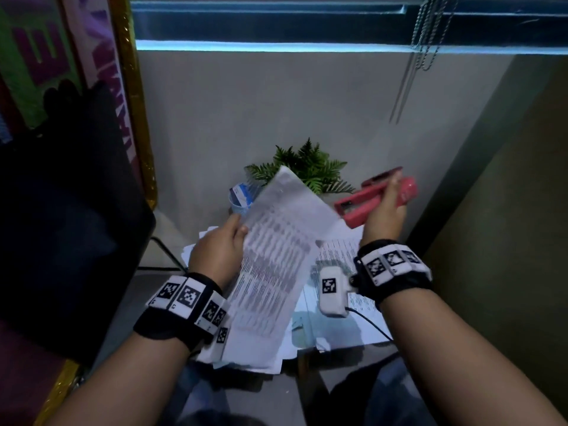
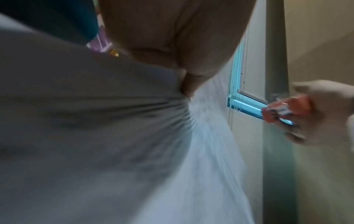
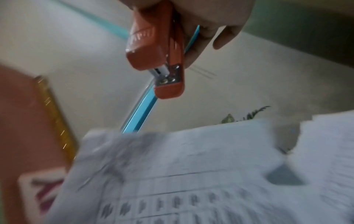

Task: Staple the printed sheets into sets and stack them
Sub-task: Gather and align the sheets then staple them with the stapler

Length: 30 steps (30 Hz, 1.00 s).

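The left hand (image 1: pixel 216 252) is holding a set of printed sheets (image 1: pixel 276 256) up in the air, just above the tabletop (image 1: pixel 344 358). Its grip is closing on the left edge of the paper, with the thumb on top and the fingers underneath. In the left wrist view the paper (image 2: pixel 114 136) is bunching into little folds where the thumb (image 2: pixel 188 84) is pinching it. The sheets are white with rows of small grey print. They are tilting, with the far end higher than the near end. The print is too blurry to read.

The right hand (image 1: pixel 384 213) is holding a red stapler (image 1: pixel 378 196) up beside the far corner of the sheets. Its grip is wrapping round the back half of the stapler. In the right wrist view the stapler (image 3: pixel 159 50) is pointing down at the paper (image 3: pixel 191 174), not touching it, and its mouth is showing a small gap with a metal plate inside.

More loose sheets (image 1: pixel 338 259) are lying in a messy pile on the tabletop under both hands. The raised sheets are hiding much of the pile. A small white box (image 1: pixel 332 287) on the right wrist strap is covering part of it too.

Farther back, a clear cup (image 1: pixel 241 199) is peeking out behind the raised paper. A green plant (image 1: pixel 307 164) is standing by the wall, partly hidden by the paper and the stapler.
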Tool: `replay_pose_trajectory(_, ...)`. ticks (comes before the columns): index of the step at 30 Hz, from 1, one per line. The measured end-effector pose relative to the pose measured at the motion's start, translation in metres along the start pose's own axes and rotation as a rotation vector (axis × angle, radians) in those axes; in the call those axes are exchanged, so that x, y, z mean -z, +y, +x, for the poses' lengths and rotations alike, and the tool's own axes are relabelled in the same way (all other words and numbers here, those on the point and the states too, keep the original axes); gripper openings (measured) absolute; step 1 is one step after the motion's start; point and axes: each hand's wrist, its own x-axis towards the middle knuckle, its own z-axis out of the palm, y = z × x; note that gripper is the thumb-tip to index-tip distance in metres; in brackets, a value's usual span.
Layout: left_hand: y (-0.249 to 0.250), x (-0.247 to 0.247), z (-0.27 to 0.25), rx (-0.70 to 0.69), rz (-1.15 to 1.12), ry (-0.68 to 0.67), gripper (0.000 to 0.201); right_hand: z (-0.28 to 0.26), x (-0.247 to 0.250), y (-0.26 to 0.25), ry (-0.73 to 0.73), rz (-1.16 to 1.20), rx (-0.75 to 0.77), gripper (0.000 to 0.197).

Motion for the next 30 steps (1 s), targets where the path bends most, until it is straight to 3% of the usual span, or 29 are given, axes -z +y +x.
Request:
replay_pose_trajectory(3, 0.003, 0.008, 0.002, 0.072, -0.210, 0.148, 0.025, 0.006, 0.020, 0.003, -0.116, 0.115, -0.148, 0.030)
replay_pose_trajectory(6, 0.007, 0.004, 0.004, 0.158, -0.482, 0.214, 0.023, 0.001, 0.034, 0.034, -0.326, 0.027, -0.289, 0.038)
replay_pose_trajectory(8, 0.010, -0.004, 0.005, 0.226, -0.627, 0.225, 0.023, -0.006, 0.040, 0.054, -0.484, -0.107, -0.362, 0.051)
replay_pose_trajectory(10, 0.007, -0.018, 0.007, 0.299, -0.683, 0.153, 0.025, -0.010, 0.042, 0.066, -0.549, -0.255, -0.391, 0.056)
replay_pose_trajectory(12, -0.006, -0.038, 0.012, 0.325, -0.633, -0.023, 0.023, -0.005, 0.043, 0.075, -0.480, -0.395, -0.356, 0.039)
replay_pose_trajectory(15, -0.038, -0.070, 0.019, 0.440, -0.561, -0.266, 0.017, 0.017, 0.051, 0.094, -0.369, -0.623, -0.273, 0.037)
replay_pose_trajectory(20, -0.099, -0.111, 0.018, 0.671, -0.119, -0.394, 0.026, 0.061, 0.077, 0.120, -0.240, -0.864, -0.244, 0.040)
replay_pose_trajectory(25, -0.137, -0.137, 0.023, 0.857, 0.030, -0.287, 0.080, 0.088, 0.089, 0.141, -0.166, -0.950, -0.293, 0.048)
replay_pose_trajectory(30, -0.157, -0.151, 0.031, 0.923, 0.017, -0.292, 0.097, 0.097, 0.090, 0.160, -0.159, -1.036, -0.320, 0.059)
